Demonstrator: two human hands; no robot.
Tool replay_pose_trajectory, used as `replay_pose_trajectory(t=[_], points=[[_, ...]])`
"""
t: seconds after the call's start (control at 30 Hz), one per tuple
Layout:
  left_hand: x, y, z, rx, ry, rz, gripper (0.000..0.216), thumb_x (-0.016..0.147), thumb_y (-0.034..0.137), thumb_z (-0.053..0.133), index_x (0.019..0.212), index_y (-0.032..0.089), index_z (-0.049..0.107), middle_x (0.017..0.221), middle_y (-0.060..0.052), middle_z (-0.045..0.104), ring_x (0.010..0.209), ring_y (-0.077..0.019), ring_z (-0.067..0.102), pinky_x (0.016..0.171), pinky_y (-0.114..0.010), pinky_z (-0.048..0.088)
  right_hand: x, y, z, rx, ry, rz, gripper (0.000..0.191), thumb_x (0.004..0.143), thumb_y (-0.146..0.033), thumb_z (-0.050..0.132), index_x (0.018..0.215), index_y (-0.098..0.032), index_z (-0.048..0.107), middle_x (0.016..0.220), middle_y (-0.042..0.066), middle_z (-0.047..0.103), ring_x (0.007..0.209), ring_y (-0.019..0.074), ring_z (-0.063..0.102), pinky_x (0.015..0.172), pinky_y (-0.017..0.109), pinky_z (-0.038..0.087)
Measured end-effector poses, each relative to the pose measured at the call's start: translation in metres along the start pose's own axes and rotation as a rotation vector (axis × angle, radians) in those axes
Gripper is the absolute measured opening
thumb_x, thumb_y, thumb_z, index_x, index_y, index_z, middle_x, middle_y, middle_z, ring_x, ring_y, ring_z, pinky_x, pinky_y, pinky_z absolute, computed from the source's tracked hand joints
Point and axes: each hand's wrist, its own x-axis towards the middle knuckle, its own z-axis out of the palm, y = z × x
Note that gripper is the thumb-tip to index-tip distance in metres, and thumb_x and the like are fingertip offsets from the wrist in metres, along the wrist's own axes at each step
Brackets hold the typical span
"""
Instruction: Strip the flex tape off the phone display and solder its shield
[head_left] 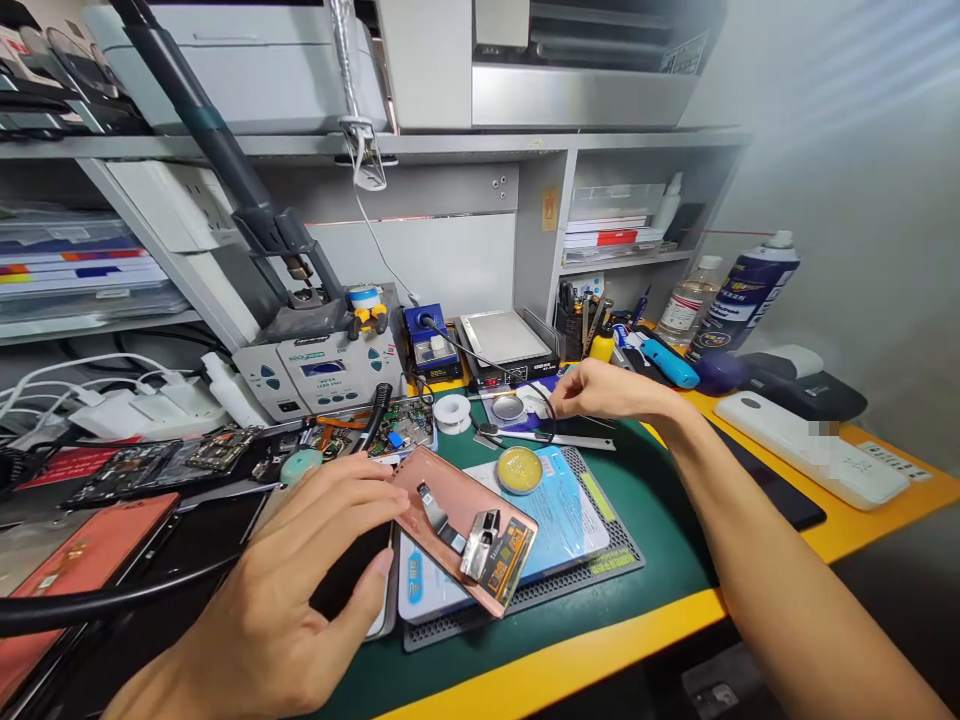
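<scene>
- closest to the camera, at about 7 o'clock in the frame, is the left hand. It's closed on the near-left end of a copper-backed phone screen, fingers curled over the far edge and thumb under the near one
- the screen is tipped up a bit over a blue pad, copper side up, with a flex cable and its connector lying loose across the middle
- its long axis runs roughly 10 o'clock to 4 o'clock, and the free end sticks out toward 4 o'clock, away from the gripping fingers
- from the left hand the bulk of the screen lies at about 2 to 3 o'clock, so that's clearly the nearer hand, it's the only one touching it
- the right hand is well apart from it, off at about 1 o'clock from the screen and stretched out over the back of the green surface
- its fingers are bunched loosely, pointing toward 9 o'clock right by a loop of black cable. Honestly can't tell if it's pinching anything
- just below that hand, at about 7 o'clock from it, a pair of tweezers lies flat, with a yellow flux tin between the tweezers and the screen
- a solder spool sits at about 12 o'clock from the screen
</scene>
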Motion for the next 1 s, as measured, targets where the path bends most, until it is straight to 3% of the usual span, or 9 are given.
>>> replay_pose_trajectory(t=[0.13,0.23,0.47,1.0], points=[[0.005,0.007,0.002,0.003,-0.027,0.022,0.049,0.082,0.0,0.062,0.128,0.019,0.06,0.121,-0.01,0.071,0.132,-0.0279,0.056,0.119,-0.048,0.041,-0.01,-0.003,-0.002,-0.108,-0.182,0.082,0.021,0.098,-0.036,0.071,0.101,-0.014,0.072,0.101,0.003,0.074,0.089,0.0195,0.072,0.082,0.038,0.061],[0.006,0.009,0.002,0.011,-0.033,0.029,0.049,0.082,-0.001,0.061,0.128,0.018,0.059,0.118,-0.01,0.072,0.131,-0.0274,0.055,0.119,-0.048,0.041,-0.01,-0.006,0.001,-0.183,-0.224,0.139,0.022,0.099,-0.035,0.07,0.106,-0.015,0.071,0.104,0.005,0.073,0.09,0.0192,0.071,0.082,0.038,0.061],[0.004,0.007,0.002,0.052,-0.042,0.036,0.049,0.082,0.002,0.063,0.127,0.02,0.06,0.116,-0.011,0.074,0.126,-0.0308,0.061,0.112,-0.053,0.048,-0.01,-0.012,0.001,-0.213,-0.201,0.161,0.023,0.1,-0.037,0.068,0.108,-0.015,0.071,0.109,0.005,0.073,0.093,0.0205,0.071,0.082,0.038,0.061],[0.004,0.01,0.002,0.041,-0.068,0.04,0.048,0.082,0.0,0.064,0.126,0.016,0.06,0.118,-0.013,0.071,0.13,-0.0286,0.054,0.116,-0.051,0.044,-0.009,-0.009,0.001,-0.253,-0.148,0.15,0.021,0.101,-0.036,0.068,0.108,-0.017,0.072,0.111,0.006,0.073,0.097,0.0204,0.071,0.087,0.039,0.061]])
